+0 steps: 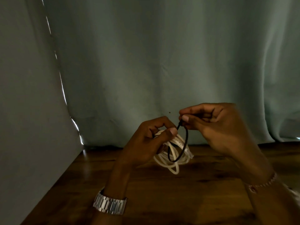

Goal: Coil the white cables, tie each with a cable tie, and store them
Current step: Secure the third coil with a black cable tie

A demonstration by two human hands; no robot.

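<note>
A coiled white cable (pixel 174 157) hangs in several loops just above the wooden table (pixel 162 192). My left hand (pixel 149 140) grips the top of the coil, thumb pressed over the strands. A thin black cable tie (pixel 182 148) forms a loop around part of the coil. My right hand (pixel 215 127) pinches the tie's upper end between thumb and forefinger, a little above and right of my left hand.
A pale green curtain (pixel 162 62) hangs along the table's far edge. A grey wall (pixel 24 111) borders the table on the left. Something white (pixel 294 194) shows at the right edge, mostly out of frame. I wear a metal watch (pixel 110 204) on my left wrist.
</note>
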